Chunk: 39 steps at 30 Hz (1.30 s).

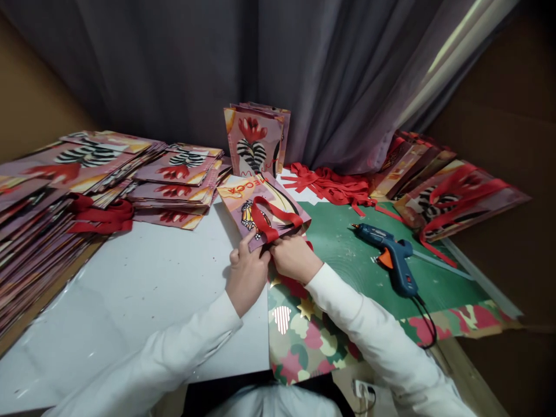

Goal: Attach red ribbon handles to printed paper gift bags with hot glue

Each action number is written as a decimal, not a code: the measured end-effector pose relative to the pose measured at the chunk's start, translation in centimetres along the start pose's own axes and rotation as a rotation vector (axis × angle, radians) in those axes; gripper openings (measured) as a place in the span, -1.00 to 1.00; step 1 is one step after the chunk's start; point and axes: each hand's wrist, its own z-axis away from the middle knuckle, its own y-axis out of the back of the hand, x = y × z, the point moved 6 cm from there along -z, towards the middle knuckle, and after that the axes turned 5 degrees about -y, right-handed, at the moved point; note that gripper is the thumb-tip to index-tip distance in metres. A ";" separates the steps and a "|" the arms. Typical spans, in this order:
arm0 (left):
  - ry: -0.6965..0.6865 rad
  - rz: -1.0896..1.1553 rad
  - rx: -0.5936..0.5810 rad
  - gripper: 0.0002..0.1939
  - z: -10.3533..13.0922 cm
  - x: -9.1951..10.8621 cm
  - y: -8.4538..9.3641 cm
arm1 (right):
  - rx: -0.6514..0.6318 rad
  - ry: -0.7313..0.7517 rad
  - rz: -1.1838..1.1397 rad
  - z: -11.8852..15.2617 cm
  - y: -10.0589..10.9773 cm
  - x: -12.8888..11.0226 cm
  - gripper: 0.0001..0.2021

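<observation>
Here, both hands (pixel 271 263) on the gift bag (pixel 260 208).

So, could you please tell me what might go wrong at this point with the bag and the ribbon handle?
The left hand and right hand pinch the gift bag only at its near edge, so the red ribbon handle may set crooked. The glue gun lies close to the right sleeve; its cable could snag.

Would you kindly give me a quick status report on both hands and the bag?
Left hand and right hand both pinching the near edge of the flat gift bag. Red ribbon handle lies on it. Glue gun idle at right, clear.
</observation>
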 end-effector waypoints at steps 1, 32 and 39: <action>0.008 0.004 -0.005 -0.70 0.0 0.0 0.0 | -0.016 -0.012 -0.004 -0.1 0.0 0.0 -0.75; -0.118 -0.027 0.083 -0.65 0.8 0.6 -0.4 | -0.106 -0.284 -0.048 -0.8 -0.2 -0.8 -0.67; -0.142 -0.005 0.080 -0.68 0.7 0.5 -0.2 | -0.108 -0.157 -0.044 -1.3 -0.4 -0.3 -0.68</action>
